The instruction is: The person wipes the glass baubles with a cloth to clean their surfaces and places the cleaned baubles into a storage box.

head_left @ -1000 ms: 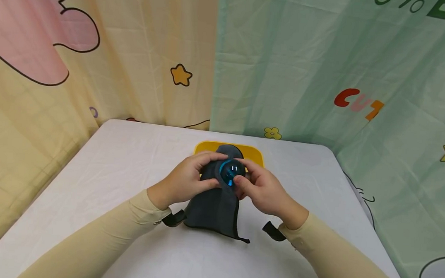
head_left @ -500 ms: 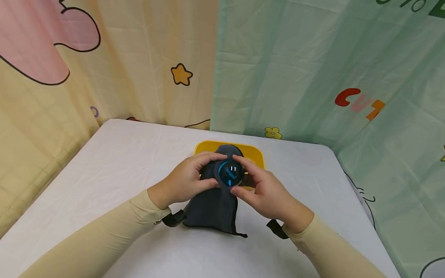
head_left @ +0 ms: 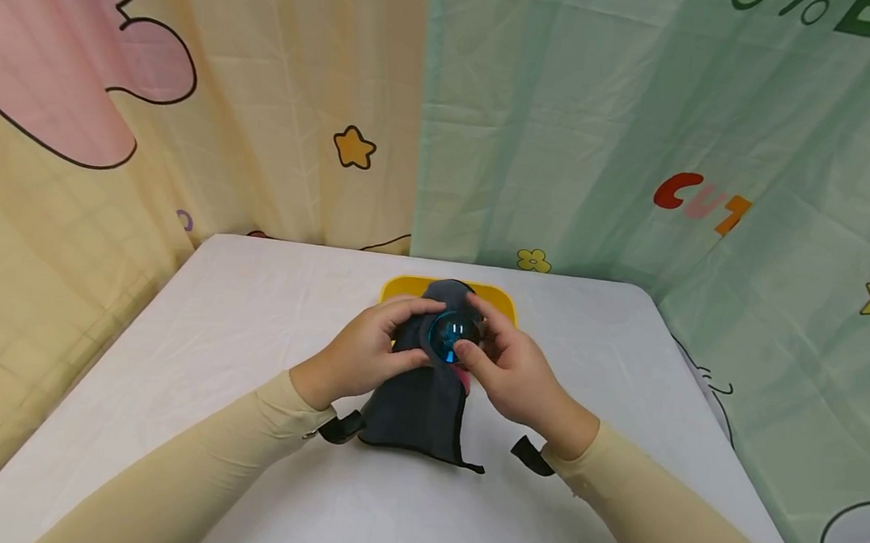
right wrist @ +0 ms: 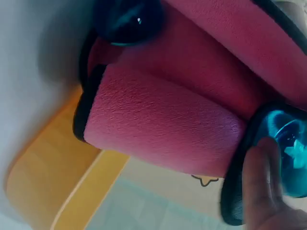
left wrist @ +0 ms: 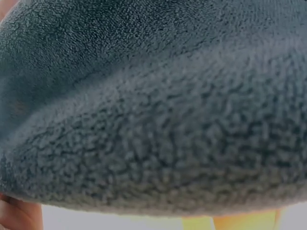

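A clear blue ball (head_left: pixel 452 339) sits against a grey fleece cloth (head_left: pixel 414 412) in the head view. My left hand (head_left: pixel 373 346) grips the cloth around the ball's left side. My right hand (head_left: pixel 521 368) holds the ball from the right, thumb on its near face. The right wrist view shows the cloth's pink side (right wrist: pixel 168 115) with black trim, a dark blue dome (right wrist: pixel 127 21) at top, and a bright blue rounded piece (right wrist: pixel 290 148) with a star shape beside right-hand fingers (right wrist: pixel 259 177). Grey fleece (left wrist: pixel 158 120) fills most of the left wrist view.
A yellow tray (head_left: pixel 503 299) stands just behind the hands, partly covered by the cloth. White cloth covers the table (head_left: pixel 259 296). Printed curtains (head_left: pixel 557 147) hang behind it. A black strap (head_left: pixel 532 455) hangs by the right wrist.
My right hand's grasp shifted: its thumb moved off the ball's lower edge and back onto its face. A bit of the pink side now shows below the ball. My left hand stays nearly still.
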The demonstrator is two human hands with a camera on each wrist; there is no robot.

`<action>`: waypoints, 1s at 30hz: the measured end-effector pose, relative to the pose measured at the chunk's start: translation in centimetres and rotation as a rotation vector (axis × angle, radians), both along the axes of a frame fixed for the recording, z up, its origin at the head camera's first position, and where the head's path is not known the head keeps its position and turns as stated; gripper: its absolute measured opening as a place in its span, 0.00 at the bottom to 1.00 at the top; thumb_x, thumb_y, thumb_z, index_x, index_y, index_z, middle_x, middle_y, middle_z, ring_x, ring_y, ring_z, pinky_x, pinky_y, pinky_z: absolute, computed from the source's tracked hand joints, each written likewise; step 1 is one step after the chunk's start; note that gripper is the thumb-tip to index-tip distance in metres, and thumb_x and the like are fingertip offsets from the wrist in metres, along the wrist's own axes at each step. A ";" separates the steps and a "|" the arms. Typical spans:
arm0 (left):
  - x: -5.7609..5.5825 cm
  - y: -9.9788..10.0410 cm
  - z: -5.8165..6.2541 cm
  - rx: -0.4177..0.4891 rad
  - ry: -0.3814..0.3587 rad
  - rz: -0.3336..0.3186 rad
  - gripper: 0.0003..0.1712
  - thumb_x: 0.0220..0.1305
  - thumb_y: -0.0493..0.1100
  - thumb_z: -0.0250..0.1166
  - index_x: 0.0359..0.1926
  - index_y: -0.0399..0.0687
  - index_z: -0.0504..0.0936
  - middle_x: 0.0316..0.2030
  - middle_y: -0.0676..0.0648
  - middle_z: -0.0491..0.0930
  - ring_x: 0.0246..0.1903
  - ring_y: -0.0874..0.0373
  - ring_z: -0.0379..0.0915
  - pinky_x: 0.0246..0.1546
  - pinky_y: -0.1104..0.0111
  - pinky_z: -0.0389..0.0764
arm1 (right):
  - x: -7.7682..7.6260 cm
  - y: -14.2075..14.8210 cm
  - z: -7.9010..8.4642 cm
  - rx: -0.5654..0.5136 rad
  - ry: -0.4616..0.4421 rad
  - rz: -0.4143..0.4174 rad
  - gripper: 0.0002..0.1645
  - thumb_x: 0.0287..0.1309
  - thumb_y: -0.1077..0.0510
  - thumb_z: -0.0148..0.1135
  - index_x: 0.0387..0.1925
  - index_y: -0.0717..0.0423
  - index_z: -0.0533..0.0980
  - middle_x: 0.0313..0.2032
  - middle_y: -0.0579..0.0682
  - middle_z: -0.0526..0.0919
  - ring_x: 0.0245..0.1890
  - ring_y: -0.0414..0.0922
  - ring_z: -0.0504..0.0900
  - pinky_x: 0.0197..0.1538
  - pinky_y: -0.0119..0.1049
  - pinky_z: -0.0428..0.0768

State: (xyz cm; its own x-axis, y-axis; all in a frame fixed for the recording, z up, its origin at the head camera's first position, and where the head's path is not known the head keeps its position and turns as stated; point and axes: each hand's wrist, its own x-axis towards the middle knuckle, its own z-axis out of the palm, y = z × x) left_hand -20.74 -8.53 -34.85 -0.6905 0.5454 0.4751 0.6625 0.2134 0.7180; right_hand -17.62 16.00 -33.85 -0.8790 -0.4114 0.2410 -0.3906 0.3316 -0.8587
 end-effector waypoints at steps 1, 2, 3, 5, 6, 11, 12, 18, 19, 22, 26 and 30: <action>0.0 0.0 0.0 0.003 -0.005 -0.001 0.34 0.63 0.33 0.76 0.69 0.41 0.76 0.63 0.43 0.81 0.61 0.51 0.78 0.64 0.65 0.81 | 0.1 0.0 -0.2 0.007 0.057 0.000 0.34 0.76 0.56 0.61 0.77 0.56 0.64 0.48 0.60 0.84 0.43 0.48 0.89 0.49 0.33 0.89; 0.0 0.0 -0.1 0.006 -0.010 -0.006 0.34 0.63 0.33 0.76 0.69 0.42 0.76 0.63 0.43 0.81 0.61 0.51 0.79 0.64 0.66 0.81 | 0.2 0.0 -0.3 0.012 0.109 0.008 0.36 0.75 0.57 0.63 0.78 0.54 0.62 0.48 0.59 0.84 0.41 0.46 0.89 0.46 0.32 0.89; -0.1 0.0 -0.2 0.007 -0.013 -0.009 0.34 0.62 0.34 0.76 0.69 0.42 0.76 0.63 0.43 0.81 0.61 0.51 0.78 0.65 0.66 0.81 | 0.2 0.2 -0.3 0.017 0.156 0.025 0.37 0.74 0.59 0.63 0.79 0.54 0.62 0.49 0.59 0.85 0.40 0.46 0.88 0.45 0.32 0.88; -0.1 0.0 -0.3 0.004 -0.016 -0.012 0.34 0.62 0.34 0.76 0.69 0.42 0.76 0.64 0.44 0.80 0.61 0.52 0.78 0.65 0.66 0.80 | 0.1 0.5 -0.2 0.033 0.205 0.073 0.36 0.72 0.61 0.64 0.77 0.55 0.65 0.52 0.60 0.85 0.41 0.46 0.89 0.46 0.33 0.89; -0.2 0.0 -0.3 0.000 -0.012 -0.010 0.34 0.62 0.34 0.77 0.69 0.42 0.76 0.64 0.44 0.80 0.61 0.52 0.78 0.66 0.66 0.80 | 0.0 0.7 -0.1 0.053 0.214 0.104 0.37 0.71 0.61 0.65 0.77 0.56 0.65 0.55 0.60 0.85 0.42 0.46 0.90 0.46 0.33 0.89; -0.2 -0.1 -0.5 -0.017 -0.011 0.010 0.34 0.63 0.34 0.76 0.69 0.41 0.76 0.64 0.44 0.80 0.62 0.52 0.78 0.66 0.64 0.79 | -0.2 1.0 0.6 0.191 0.184 0.142 0.46 0.66 0.62 0.71 0.81 0.55 0.61 0.63 0.59 0.83 0.48 0.46 0.91 0.51 0.36 0.89; -0.1 -0.1 -0.4 -0.016 -0.013 0.010 0.34 0.63 0.34 0.76 0.69 0.41 0.76 0.64 0.43 0.80 0.62 0.52 0.78 0.66 0.64 0.80 | -0.2 1.0 0.6 0.210 0.172 0.129 0.45 0.67 0.61 0.70 0.80 0.55 0.61 0.60 0.58 0.85 0.47 0.45 0.91 0.50 0.35 0.89; 0.1 0.1 0.0 -0.004 0.007 -0.018 0.34 0.63 0.34 0.76 0.68 0.41 0.76 0.63 0.42 0.80 0.62 0.50 0.78 0.66 0.62 0.81 | -0.5 0.7 0.4 0.073 -0.092 0.059 0.24 0.82 0.54 0.52 0.68 0.63 0.72 0.38 0.60 0.89 0.33 0.50 0.89 0.42 0.36 0.90; 0.1 0.2 0.0 -0.002 0.013 -0.021 0.34 0.63 0.34 0.76 0.68 0.41 0.76 0.63 0.42 0.81 0.62 0.50 0.78 0.65 0.62 0.81 | -0.5 0.5 0.3 0.049 -0.112 0.043 0.23 0.82 0.53 0.51 0.67 0.64 0.73 0.39 0.61 0.88 0.33 0.52 0.89 0.42 0.37 0.90; 0.0 0.2 -0.2 0.000 0.003 -0.020 0.34 0.63 0.33 0.76 0.68 0.41 0.76 0.63 0.42 0.80 0.62 0.50 0.78 0.65 0.64 0.81 | -0.3 0.1 0.1 0.050 -0.038 -0.006 0.27 0.81 0.51 0.54 0.70 0.64 0.72 0.46 0.60 0.88 0.39 0.50 0.89 0.46 0.36 0.90; 0.0 0.2 -0.5 -0.003 -0.022 -0.014 0.34 0.62 0.33 0.76 0.68 0.41 0.76 0.64 0.42 0.80 0.62 0.50 0.78 0.66 0.65 0.80 | 0.1 -0.1 -0.3 0.079 0.132 -0.029 0.33 0.77 0.53 0.61 0.76 0.59 0.66 0.51 0.58 0.86 0.42 0.48 0.88 0.48 0.32 0.88; -0.1 0.1 -0.4 -0.002 -0.031 -0.012 0.34 0.62 0.32 0.76 0.69 0.41 0.76 0.65 0.42 0.80 0.60 0.51 0.79 0.64 0.67 0.81 | 0.1 0.4 -0.3 0.086 0.201 0.085 0.36 0.76 0.61 0.61 0.79 0.59 0.62 0.61 0.60 0.83 0.48 0.50 0.89 0.54 0.35 0.88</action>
